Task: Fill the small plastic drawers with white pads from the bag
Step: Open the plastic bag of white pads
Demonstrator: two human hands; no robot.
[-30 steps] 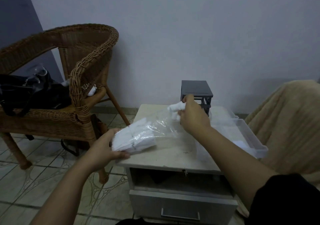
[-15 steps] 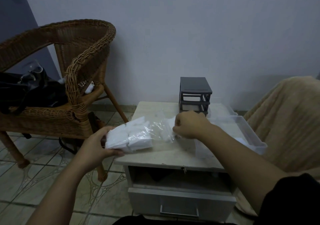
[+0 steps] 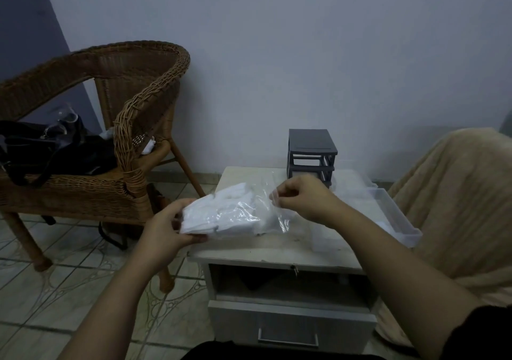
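A clear plastic bag [image 3: 260, 210] packed with white pads [image 3: 221, 215] lies across the left part of the small white cabinet top [image 3: 277, 246]. My left hand [image 3: 166, 229] grips the bag's closed left end. My right hand [image 3: 307, 197] pinches the bag's open right edge with curled fingers. Behind my right hand stands the small dark grey drawer frame [image 3: 311, 152], its slots showing open. Clear plastic drawers [image 3: 393, 215] lie on the cabinet top at the right; something white shows in one.
A wicker chair [image 3: 110, 127] with a black bag [image 3: 52, 152] on its seat stands at the left on the tiled floor. A beige blanket-covered seat [image 3: 454, 201] is at the right. The cabinet's own drawer [image 3: 288, 329] sits below.
My right hand held a white pad up by the drawer frame a second ago, then dropped back to the bag's mouth and now pinches its edge. The camera view has shifted slightly.
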